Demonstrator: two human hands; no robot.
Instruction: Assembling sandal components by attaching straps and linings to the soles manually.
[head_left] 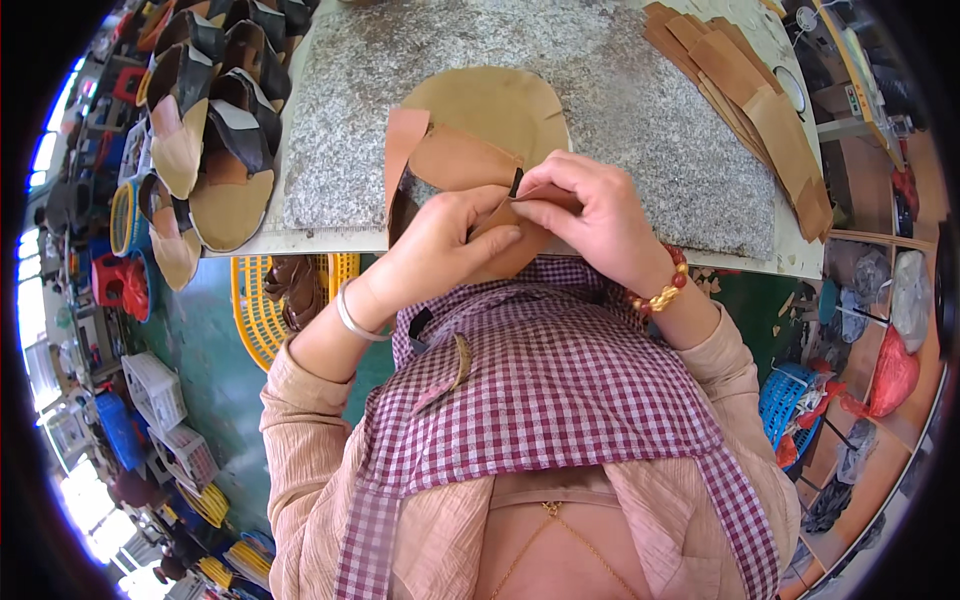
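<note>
A tan leather upper (pixel 490 105) lies across the near edge of a speckled grey mat (pixel 640 140), its front part raised between the hands. The left hand (pixel 455 235) and right hand (pixel 595 210) pinch its edges, thumbs against fingers, fingertips close together (a small black strip (pixel 516 182) shows just beside them). Brown leather pieces (pixel 750 75) lie fanned to the right; finished-looking uppers (pixel 235 205) crowd the left.

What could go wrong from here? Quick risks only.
- Left hand and right hand pinch the leather workpiece very close together; a slip might pull the pinched edges out of line.
- The workpiece sticks out past the table's front edge toward the checked apron, so it may catch or crease.
- Stacked shoe uppers at left appear to overhang the table; a bump might topple some.
</note>
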